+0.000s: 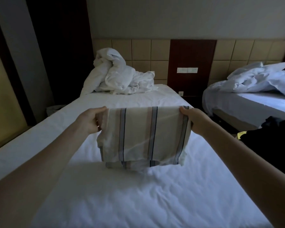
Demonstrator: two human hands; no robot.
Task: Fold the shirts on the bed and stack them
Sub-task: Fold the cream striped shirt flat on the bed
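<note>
The left hand (89, 120) and right hand (197, 120) pinch a striped shirt (145, 135) over the white bed (105, 195), dark clothes (270, 139) perhaps alongside.

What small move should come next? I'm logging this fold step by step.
Probably lower the striped shirt flat onto the bed sheet: the left hand and right hand each pinch a top corner, and it hangs doubled over, its lower edge close to the sheet.
</note>
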